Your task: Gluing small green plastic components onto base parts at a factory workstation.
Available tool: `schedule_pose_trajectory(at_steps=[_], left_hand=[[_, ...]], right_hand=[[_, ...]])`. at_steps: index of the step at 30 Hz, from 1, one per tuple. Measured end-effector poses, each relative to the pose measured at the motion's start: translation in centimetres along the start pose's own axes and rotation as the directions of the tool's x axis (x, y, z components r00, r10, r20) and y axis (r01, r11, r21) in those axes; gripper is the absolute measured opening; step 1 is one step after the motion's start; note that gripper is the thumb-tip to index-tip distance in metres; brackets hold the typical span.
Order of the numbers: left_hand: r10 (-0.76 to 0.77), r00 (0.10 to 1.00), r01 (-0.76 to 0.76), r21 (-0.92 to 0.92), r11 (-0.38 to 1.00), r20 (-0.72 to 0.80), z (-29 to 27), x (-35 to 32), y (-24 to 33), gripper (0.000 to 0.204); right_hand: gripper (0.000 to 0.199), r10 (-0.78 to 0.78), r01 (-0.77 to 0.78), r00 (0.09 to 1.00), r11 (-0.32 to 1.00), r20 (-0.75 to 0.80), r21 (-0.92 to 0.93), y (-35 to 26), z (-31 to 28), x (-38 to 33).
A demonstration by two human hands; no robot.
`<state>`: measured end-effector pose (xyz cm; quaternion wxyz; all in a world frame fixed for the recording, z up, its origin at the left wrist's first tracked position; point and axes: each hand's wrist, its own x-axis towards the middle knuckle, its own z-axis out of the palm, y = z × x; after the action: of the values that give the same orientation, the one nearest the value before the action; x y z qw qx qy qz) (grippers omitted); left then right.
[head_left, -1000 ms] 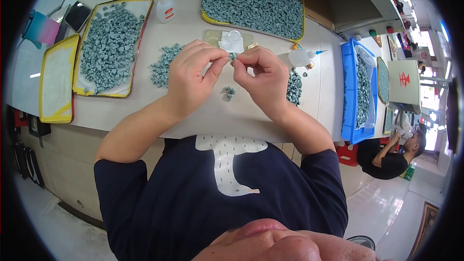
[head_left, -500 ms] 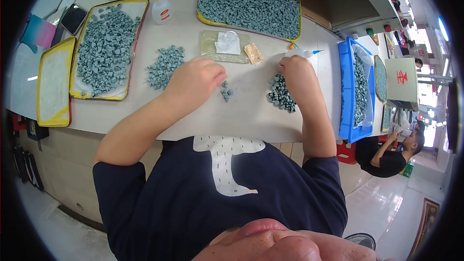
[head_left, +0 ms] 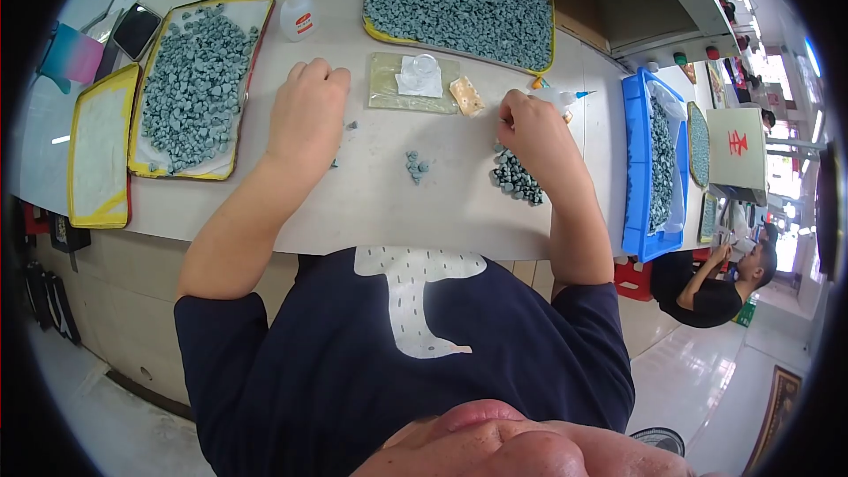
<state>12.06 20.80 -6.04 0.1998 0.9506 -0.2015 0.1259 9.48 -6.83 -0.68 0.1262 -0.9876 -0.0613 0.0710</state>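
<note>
My left hand point(head_left: 309, 115) is over the spot at the left of the table where a loose pile of grey-green stone-like pieces lay, and it covers nearly all of them. Its fingers are curled downward, and their tips are hidden. At the top edge of a pile of darker, shinier pieces point(head_left: 517, 178) hovers my right hand point(head_left: 539, 128), thumb and fingers drawn together; whatever they pinch cannot be made out. Between both hands sits a small cluster of grey-green pieces point(head_left: 416, 167). Just beyond the right hand lies a small clear bottle with a blue tip point(head_left: 579, 94).
Yellow-rimmed trays of pieces stand at the left point(head_left: 231, 159) and far back point(head_left: 552, 53). A white squeeze bottle point(head_left: 299, 18), a translucent greenish pad point(head_left: 382, 93) and a tan scrap point(head_left: 465, 96) lie between. On the right is a blue crate point(head_left: 634, 168); a person point(head_left: 698, 287) sits beyond.
My left hand has moved left and away, from beside the small middle cluster to over the left pile. The right hand has shifted slightly left, still above the dark pile.
</note>
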Motion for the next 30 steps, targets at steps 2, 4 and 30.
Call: schedule_pose_trajectory(at_steps=[2,4,30], left_hand=[[0.006,1.000,-0.006,-0.010,1.000,0.019,0.0,0.0,0.2,0.009],[0.025,1.000,-0.026,-0.025,0.999,-0.004,0.4,0.0,0.3,0.010],[-0.125,0.807,0.575,-0.816,-0.057,0.577,-1.3,1.0,2.3,0.017]], right_hand=[[0.008,-0.021,0.023,1.000,0.997,-0.022,0.078,-0.8,-0.3,0.1],[0.010,-0.061,0.076,0.996,0.970,-0.072,0.230,-1.5,-0.6,0.2],[0.021,-0.210,0.320,0.936,0.842,-0.282,0.435,-4.2,0.4,1.3]])
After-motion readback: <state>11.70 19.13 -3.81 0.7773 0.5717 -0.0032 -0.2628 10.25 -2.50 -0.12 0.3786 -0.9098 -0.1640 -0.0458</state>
